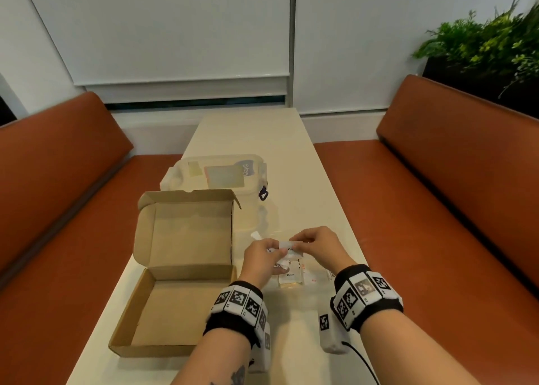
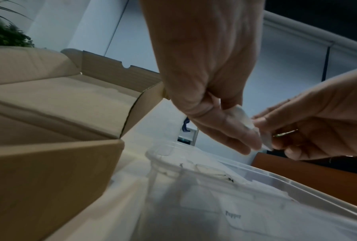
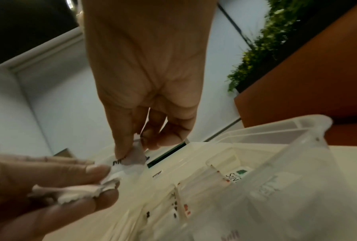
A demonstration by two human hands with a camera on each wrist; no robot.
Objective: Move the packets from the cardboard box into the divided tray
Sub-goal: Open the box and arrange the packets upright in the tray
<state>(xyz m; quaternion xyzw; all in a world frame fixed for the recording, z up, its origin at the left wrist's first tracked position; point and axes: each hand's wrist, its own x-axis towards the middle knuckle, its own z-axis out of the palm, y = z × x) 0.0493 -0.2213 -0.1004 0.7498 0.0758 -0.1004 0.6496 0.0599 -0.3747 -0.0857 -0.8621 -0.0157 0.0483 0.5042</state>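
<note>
The open cardboard box (image 1: 175,306) lies at the left of the table, and I see nothing inside it. To its right stands the clear divided tray (image 1: 274,221), with several packets (image 1: 290,278) in its near compartments. Just above the tray my left hand (image 1: 272,250) grips a small bunch of white packets (image 3: 80,192). My right hand (image 1: 302,243) pinches one white packet (image 1: 287,246) at the edge of that bunch. In the right wrist view the pinched packet (image 3: 134,156) hangs from the right hand (image 3: 136,146) over the tray (image 3: 297,146).
A clear lidded plastic container (image 1: 215,174) stands behind the box. Orange benches (image 1: 437,209) run along both long sides of the narrow table (image 1: 248,133). A planter with green plants (image 1: 481,43) stands at the back right.
</note>
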